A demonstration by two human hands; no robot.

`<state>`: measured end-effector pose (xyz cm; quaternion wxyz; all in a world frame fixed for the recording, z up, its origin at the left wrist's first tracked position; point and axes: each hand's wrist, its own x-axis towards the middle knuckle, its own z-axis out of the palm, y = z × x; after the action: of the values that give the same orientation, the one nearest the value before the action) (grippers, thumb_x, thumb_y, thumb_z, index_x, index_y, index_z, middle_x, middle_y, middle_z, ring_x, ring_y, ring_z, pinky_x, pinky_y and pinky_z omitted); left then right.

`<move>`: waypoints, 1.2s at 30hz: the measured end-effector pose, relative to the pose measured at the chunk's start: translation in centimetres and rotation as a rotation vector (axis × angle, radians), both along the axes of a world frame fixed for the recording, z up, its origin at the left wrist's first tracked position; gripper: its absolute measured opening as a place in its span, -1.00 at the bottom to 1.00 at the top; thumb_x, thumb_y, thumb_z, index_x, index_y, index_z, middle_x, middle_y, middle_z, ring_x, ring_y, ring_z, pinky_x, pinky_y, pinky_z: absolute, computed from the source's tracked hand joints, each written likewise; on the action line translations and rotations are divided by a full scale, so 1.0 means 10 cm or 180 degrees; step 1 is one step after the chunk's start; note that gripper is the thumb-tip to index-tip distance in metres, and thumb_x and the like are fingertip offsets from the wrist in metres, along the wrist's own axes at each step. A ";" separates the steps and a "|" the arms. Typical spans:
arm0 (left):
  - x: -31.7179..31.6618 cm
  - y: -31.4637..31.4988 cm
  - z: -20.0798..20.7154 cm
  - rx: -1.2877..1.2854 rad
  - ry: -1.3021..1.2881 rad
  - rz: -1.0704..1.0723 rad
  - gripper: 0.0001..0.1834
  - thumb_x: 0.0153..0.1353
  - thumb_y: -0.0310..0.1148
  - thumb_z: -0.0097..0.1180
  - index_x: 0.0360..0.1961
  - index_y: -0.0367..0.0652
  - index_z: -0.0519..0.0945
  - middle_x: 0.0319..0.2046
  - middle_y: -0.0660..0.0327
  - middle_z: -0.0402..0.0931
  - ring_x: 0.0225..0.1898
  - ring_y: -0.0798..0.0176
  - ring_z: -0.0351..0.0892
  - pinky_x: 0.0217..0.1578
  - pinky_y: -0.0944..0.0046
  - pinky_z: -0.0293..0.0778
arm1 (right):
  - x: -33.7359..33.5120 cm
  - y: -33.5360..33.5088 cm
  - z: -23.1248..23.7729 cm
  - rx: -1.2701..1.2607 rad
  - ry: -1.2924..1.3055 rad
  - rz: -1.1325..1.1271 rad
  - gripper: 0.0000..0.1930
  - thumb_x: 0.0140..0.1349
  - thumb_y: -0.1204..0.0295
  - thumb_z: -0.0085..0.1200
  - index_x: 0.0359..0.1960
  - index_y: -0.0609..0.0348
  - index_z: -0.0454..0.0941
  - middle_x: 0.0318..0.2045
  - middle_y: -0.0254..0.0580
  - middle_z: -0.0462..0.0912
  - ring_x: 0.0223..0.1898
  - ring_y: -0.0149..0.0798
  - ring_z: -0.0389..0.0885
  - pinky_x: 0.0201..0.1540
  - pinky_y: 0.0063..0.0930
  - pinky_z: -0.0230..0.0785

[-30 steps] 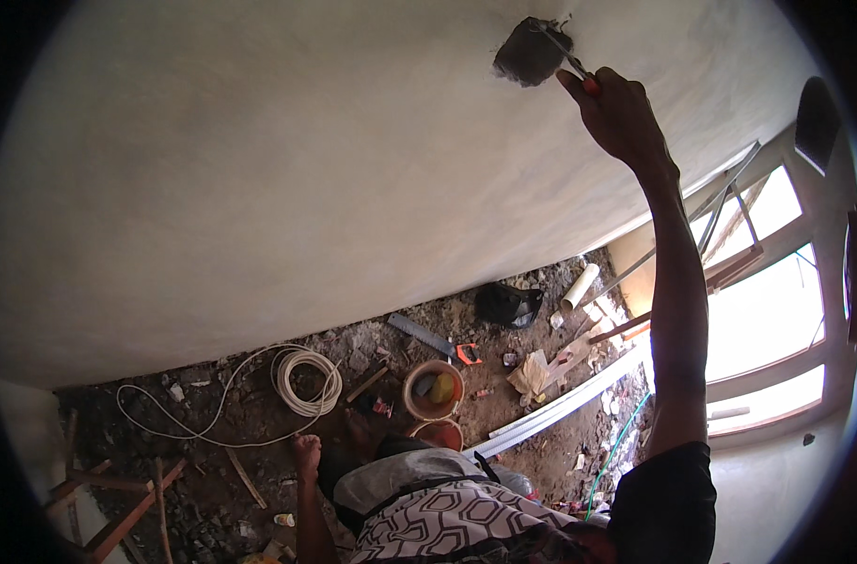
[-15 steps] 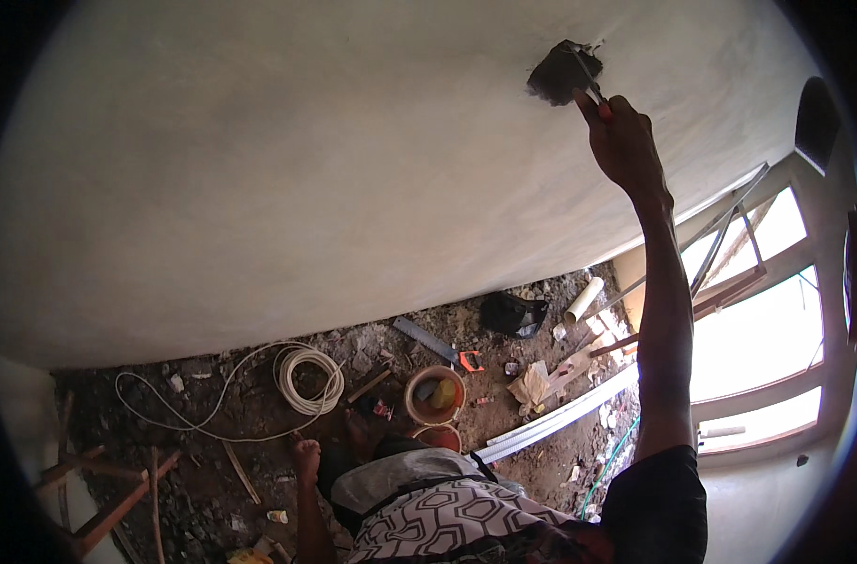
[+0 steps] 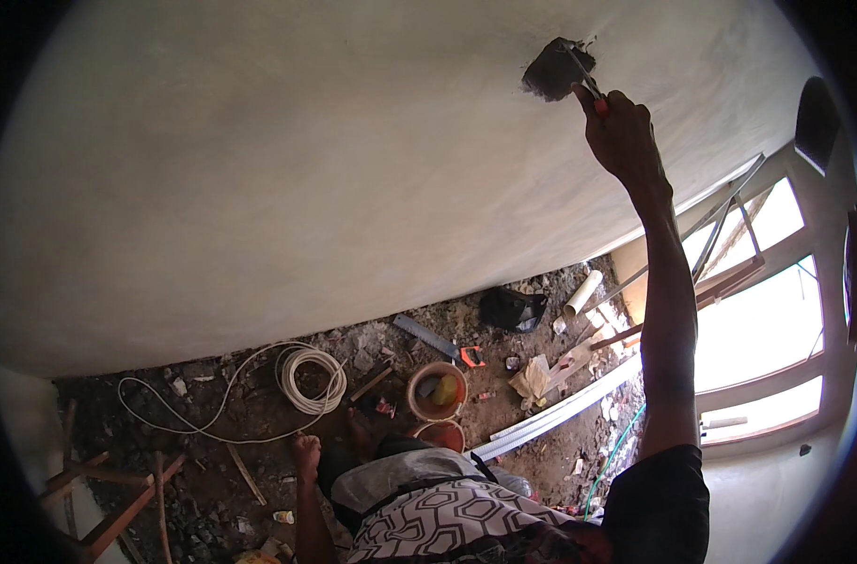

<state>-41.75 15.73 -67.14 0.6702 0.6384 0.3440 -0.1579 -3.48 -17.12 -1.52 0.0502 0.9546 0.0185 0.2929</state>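
High on the pale plastered wall, my right hand is closed around the red handle of a thin metal-shanked tool, which looks like a small trowel. Its metal end lies against a dark, rough-edged patch in the wall; whether that is a hole or wet mortar I cannot tell. Down by my left leg hangs my left hand, its fingers curled in with nothing visible in them. A coil of pale cable or hose lies on the ground just beyond it.
By my feet stand a bucket with things inside and a second reddish bucket. A handsaw, a black bag, a short pipe and long white pipes lie around. Wooden pieces stand left; windows right.
The tool and my right hand have shifted very slightly left and up in the picture, along with the dark patch. My left hand stays low beside my leg.
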 end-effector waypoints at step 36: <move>4.18 -1.91 6.18 0.5093 -0.4087 -0.1779 -0.91 0.17 -0.50 0.06 -0.30 -0.26 0.50 -0.08 -0.03 0.54 -0.22 -0.10 0.64 -0.28 0.00 0.61 | -2.48 -0.64 -2.58 0.4858 0.1984 0.0032 -0.65 0.30 0.21 0.13 -0.60 0.11 0.46 -0.68 -0.44 0.47 -0.63 -0.54 0.39 -0.55 -0.54 0.20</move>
<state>0.08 -3.33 -5.30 0.0512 0.9134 -0.2292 0.3324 -28.32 -23.48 -27.29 -0.6211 0.7636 -0.1684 -0.0533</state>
